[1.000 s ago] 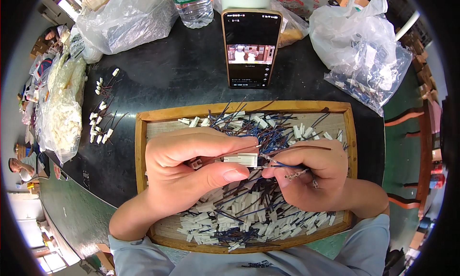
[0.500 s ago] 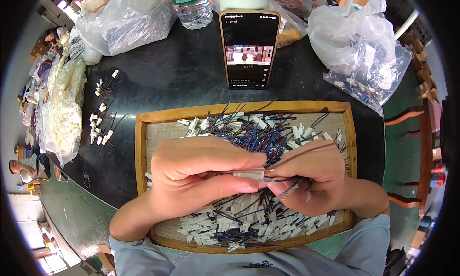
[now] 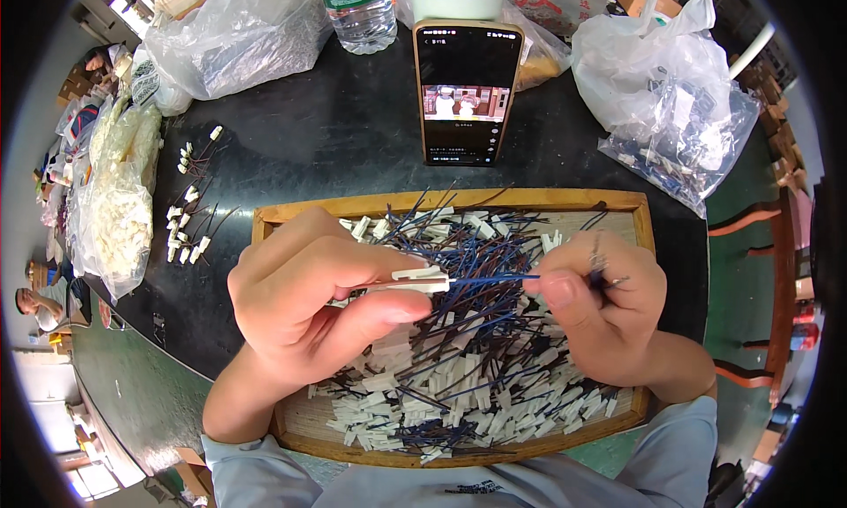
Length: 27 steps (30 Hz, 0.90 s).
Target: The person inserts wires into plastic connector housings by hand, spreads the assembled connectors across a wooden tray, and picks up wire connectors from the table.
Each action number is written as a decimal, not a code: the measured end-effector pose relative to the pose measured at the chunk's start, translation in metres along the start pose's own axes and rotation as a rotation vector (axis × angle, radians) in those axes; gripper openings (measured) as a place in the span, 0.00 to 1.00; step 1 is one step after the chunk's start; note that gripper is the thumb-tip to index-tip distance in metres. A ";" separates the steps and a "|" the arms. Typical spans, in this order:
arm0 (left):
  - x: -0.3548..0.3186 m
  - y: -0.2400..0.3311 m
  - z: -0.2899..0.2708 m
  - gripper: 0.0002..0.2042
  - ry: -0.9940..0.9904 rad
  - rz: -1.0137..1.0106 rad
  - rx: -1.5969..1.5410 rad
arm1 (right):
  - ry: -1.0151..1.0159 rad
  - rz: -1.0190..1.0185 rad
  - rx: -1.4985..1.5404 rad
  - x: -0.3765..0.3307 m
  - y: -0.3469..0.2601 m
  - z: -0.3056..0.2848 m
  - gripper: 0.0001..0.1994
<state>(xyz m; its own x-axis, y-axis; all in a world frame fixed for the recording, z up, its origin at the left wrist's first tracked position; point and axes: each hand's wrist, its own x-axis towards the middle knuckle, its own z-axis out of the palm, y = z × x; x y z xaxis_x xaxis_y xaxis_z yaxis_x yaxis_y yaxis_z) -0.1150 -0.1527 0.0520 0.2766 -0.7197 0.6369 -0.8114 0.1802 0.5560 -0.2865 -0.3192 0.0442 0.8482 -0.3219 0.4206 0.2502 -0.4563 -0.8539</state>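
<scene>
1. Your right hand (image 3: 613, 307) has drawn away from your left hand (image 3: 304, 292) since half a second ago, when their fingertips nearly met.
2. Your left thumb and fingers pinch a white plug (image 3: 428, 280), held about level over the tray (image 3: 565, 199).
3. Your right thumb and fingertip pinch a blue wire (image 3: 494, 279), which runs straight from the plug across the gap; blurred wire ends show by your curled fingers.
4. Beneath your hands, the wood-rimmed tray bears a heap (image 3: 476, 384) of white plugs with blue and brown wires.
5. Left of the tray, small wired plugs (image 3: 179, 234) lie on the black table (image 3: 353, 137).
6. Beyond the tray stand a lit phone (image 3: 465, 93) and, farther back, a water bottle (image 3: 363, 27).
</scene>
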 end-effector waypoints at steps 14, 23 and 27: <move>-0.003 -0.048 -0.007 0.22 -0.436 -0.704 -0.601 | -0.181 -0.090 0.031 0.005 0.000 0.000 0.11; -0.001 -0.023 0.008 0.27 -0.343 -0.389 -0.544 | 0.009 -0.067 0.062 -0.006 0.008 0.004 0.08; -0.003 -0.004 0.006 0.29 -0.317 -0.312 -0.612 | -0.098 -0.021 0.009 0.000 -0.004 0.002 0.07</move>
<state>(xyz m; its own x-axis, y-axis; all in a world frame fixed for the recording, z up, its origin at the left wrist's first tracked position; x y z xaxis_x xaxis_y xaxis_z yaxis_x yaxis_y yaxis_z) -0.1158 -0.1549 0.0445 0.2099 -0.9401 0.2686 -0.2633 0.2102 0.9415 -0.2866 -0.3154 0.0471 0.8843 -0.2296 0.4064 0.2718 -0.4545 -0.8482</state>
